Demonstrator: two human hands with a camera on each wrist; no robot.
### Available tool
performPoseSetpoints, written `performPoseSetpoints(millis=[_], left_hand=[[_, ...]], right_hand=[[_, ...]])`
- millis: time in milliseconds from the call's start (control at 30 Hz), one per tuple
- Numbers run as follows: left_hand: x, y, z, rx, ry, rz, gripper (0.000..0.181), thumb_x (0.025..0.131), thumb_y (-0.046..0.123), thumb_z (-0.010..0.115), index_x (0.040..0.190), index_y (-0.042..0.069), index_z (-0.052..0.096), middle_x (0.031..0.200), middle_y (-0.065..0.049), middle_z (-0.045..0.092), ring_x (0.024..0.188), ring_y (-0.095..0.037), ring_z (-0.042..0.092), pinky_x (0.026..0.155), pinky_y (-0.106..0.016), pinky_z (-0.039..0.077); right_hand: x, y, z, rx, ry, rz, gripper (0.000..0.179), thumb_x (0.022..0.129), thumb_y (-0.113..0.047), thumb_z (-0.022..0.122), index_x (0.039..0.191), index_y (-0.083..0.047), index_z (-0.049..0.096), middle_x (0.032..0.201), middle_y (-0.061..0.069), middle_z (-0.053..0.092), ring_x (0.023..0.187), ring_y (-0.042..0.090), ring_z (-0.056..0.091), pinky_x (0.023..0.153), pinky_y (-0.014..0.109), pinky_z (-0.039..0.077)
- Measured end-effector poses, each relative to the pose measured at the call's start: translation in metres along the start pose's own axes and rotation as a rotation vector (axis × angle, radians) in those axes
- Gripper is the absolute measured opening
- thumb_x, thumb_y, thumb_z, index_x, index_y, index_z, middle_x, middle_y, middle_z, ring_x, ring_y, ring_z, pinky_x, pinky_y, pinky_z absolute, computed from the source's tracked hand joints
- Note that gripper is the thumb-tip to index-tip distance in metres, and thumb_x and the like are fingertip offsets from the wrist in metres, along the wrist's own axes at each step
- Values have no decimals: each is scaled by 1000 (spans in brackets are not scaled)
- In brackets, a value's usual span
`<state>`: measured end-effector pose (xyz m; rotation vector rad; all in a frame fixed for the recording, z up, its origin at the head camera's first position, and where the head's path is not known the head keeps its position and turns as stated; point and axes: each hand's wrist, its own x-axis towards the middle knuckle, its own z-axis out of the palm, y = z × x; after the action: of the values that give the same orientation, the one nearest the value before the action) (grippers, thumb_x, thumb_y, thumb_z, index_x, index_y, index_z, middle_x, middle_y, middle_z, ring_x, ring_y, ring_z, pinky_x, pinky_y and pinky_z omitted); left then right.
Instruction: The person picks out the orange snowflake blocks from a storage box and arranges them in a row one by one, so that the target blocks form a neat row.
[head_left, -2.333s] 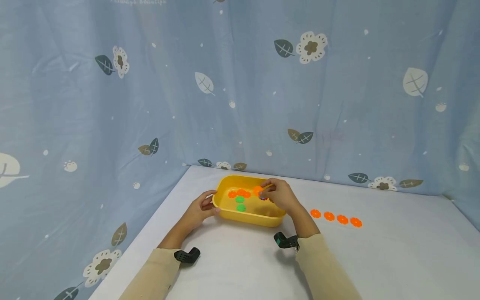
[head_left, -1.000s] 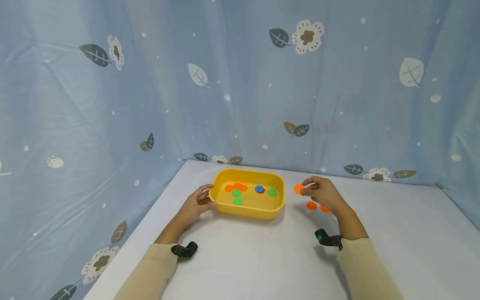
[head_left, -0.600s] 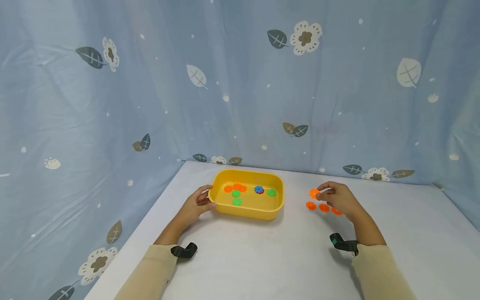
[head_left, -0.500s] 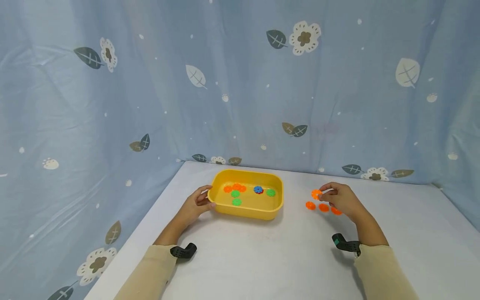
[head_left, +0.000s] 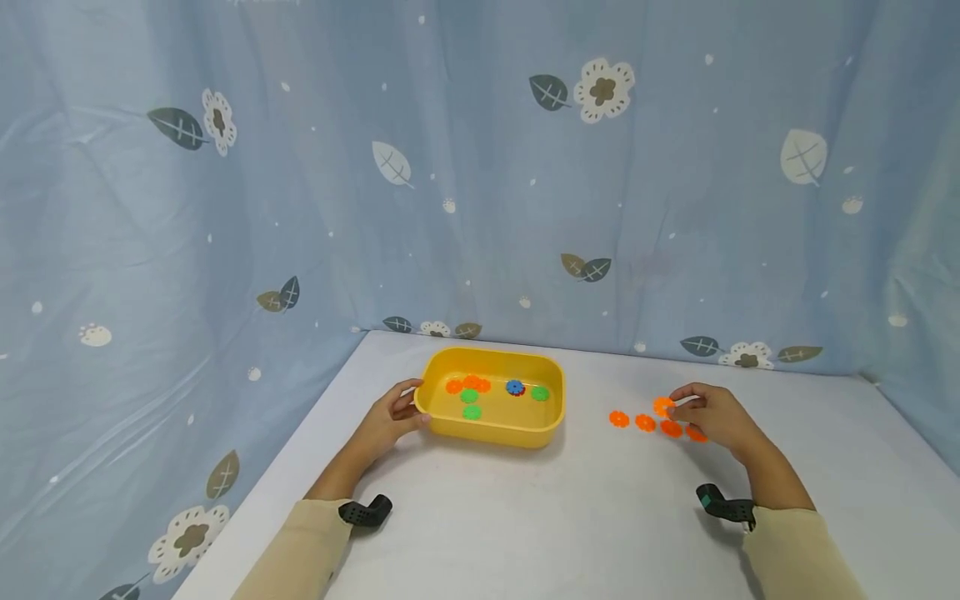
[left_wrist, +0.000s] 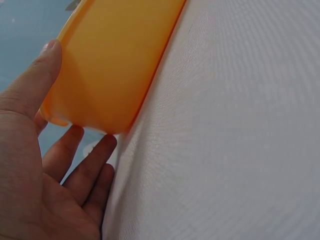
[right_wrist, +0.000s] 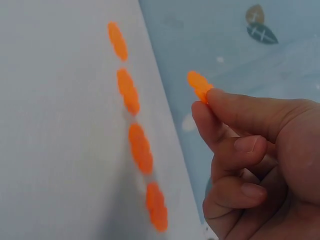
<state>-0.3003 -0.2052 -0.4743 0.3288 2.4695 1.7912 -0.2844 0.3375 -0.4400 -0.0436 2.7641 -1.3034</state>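
Observation:
My left hand [head_left: 385, 422] holds the left end of a yellow plastic tub [head_left: 495, 433]. In the left wrist view, the thumb presses the tub's wall [left_wrist: 115, 60] and the fingertips touch its end. Between right thumb and index finger, my right hand [head_left: 716, 414] pinches an orange flower-shaped plastic disc [head_left: 663, 406]. That disc is raised above a row of similar orange discs [head_left: 645, 422] on the white table. In the right wrist view the held disc [right_wrist: 198, 85] is seen nearly edge-on, apart from the row.
Inside the tub lie several orange discs [head_left: 471, 382], two green discs on the left [head_left: 472, 412], another green disc [head_left: 540, 393], and a blue disc [head_left: 515, 387] over a red one. A patterned blue curtain [head_left: 480, 208] stands behind the white table [head_left: 525, 525].
My right hand has picked an orange disc out of the tub and carried it rightward over the row. The left hand has kept its place at the tub's left end.

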Motion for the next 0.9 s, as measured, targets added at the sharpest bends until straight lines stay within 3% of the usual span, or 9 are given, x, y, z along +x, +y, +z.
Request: performPoseSetpoints(millis=[233, 433, 633, 800, 900], left_hand=[[-11, 23, 1, 18, -31, -4, 74, 87, 19, 75, 149, 7, 35, 147, -20, 41, 125, -36, 51, 101, -44, 43], [-5, 7, 2, -12, -17, 6, 75, 86, 20, 77, 149, 10, 37, 147, -18, 42, 125, -35, 51, 102, -46, 42], [-2, -3, 2, -5, 12, 25, 75, 82, 28, 80, 145, 17, 42, 145, -13, 47, 121, -30, 55, 101, -45, 43], [-3, 0, 3, 5, 16, 30, 76, 81, 30, 81, 145, 16, 42, 144, -14, 47, 120, -30, 56, 100, -46, 44], [-9, 14, 2, 0, 3, 14, 74, 84, 23, 79, 146, 13, 40, 145, -17, 45, 122, -33, 54, 102, -47, 42]], right_hand=[[-9, 16, -9, 21, 11, 32, 44, 91, -22, 69, 122, 5, 55, 101, 13, 67, 79, 25, 61, 64, 34, 51], [-18, 24, -19, 4, 31, 57, 45, 90, -23, 70, 122, 5, 55, 94, 10, 65, 66, 24, 52, 55, 30, 44], [-22, 40, -30, -19, 40, 83, 45, 90, -22, 69, 123, 7, 54, 95, 10, 63, 71, 23, 52, 57, 30, 45], [-24, 56, -39, -47, 57, 109, 46, 91, -23, 68, 123, 7, 53, 95, 10, 63, 70, 23, 51, 56, 29, 44], [-25, 59, -41, -57, 65, 121, 48, 91, -25, 68, 123, 7, 53, 95, 10, 63, 71, 23, 50, 55, 29, 44]])
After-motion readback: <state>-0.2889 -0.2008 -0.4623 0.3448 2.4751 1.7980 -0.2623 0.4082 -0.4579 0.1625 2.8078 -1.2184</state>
